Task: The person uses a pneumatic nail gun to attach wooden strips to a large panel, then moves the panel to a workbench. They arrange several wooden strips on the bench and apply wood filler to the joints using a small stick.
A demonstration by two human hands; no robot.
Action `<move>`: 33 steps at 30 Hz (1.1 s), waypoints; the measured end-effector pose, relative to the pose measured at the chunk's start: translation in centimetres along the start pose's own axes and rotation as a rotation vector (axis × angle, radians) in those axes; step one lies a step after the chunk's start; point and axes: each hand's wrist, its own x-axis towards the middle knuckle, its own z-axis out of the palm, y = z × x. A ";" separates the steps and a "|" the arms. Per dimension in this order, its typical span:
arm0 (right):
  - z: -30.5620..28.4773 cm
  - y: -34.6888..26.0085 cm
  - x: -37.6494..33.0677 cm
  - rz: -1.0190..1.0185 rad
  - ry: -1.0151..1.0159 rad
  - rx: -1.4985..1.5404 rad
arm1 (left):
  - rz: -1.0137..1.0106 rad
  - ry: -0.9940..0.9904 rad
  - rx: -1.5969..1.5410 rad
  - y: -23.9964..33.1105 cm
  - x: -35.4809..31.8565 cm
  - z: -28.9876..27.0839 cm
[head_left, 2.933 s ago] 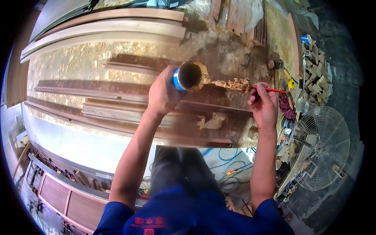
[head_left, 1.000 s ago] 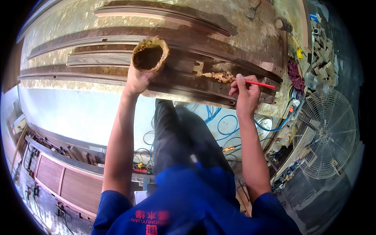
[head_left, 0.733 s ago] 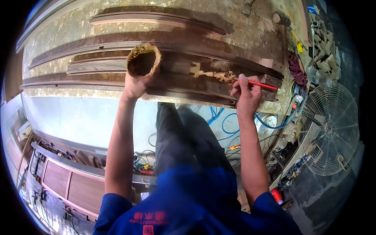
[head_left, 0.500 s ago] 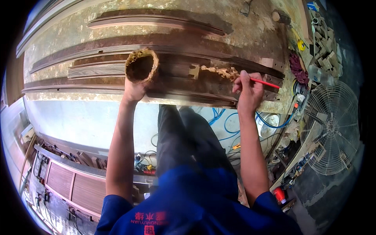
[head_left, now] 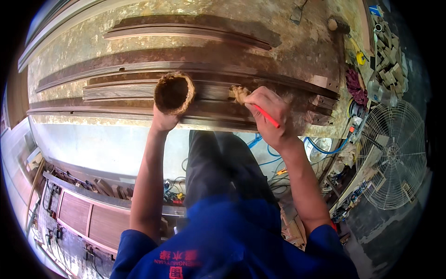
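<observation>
My left hand [head_left: 164, 122] is wrapped round a round cup [head_left: 173, 95], its rim thickly crusted with tan, glue-like residue and its inside dark. In my right hand [head_left: 270, 110] is a brush [head_left: 266, 116] with a red handle. Its caked tan end [head_left: 240, 94] meets the right end of a grooved wooden strip [head_left: 134, 91], where the notched end is partly covered. That strip lies on the workbench between two longer wooden strips, a far one [head_left: 153, 68] and a near one [head_left: 107, 109].
Another wooden strip [head_left: 186, 32] lies farther back on the stained workbench [head_left: 306, 51]. Short wood blocks [head_left: 320, 102] sit at the bench's right end. A large wire fan guard [head_left: 390, 153] stands to the right. Blue hoses [head_left: 320, 148] hang below the front edge.
My right hand has moved left and turned, bringing the brush's caked end to the strip's end. The cup has shifted slightly right and nearer to me in the picture.
</observation>
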 end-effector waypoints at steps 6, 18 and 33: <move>0.4 0.4 1.0 0.470 0.040 0.222 | 0.085 0.001 -0.178 0.2 0.0 0.4; -13.1 -6.9 -4.7 0.404 0.451 0.506 | -0.014 0.018 0.232 10.6 3.6 7.0; -33.5 12.8 -12.8 0.485 0.676 0.725 | 0.106 -0.110 0.500 15.1 14.8 40.3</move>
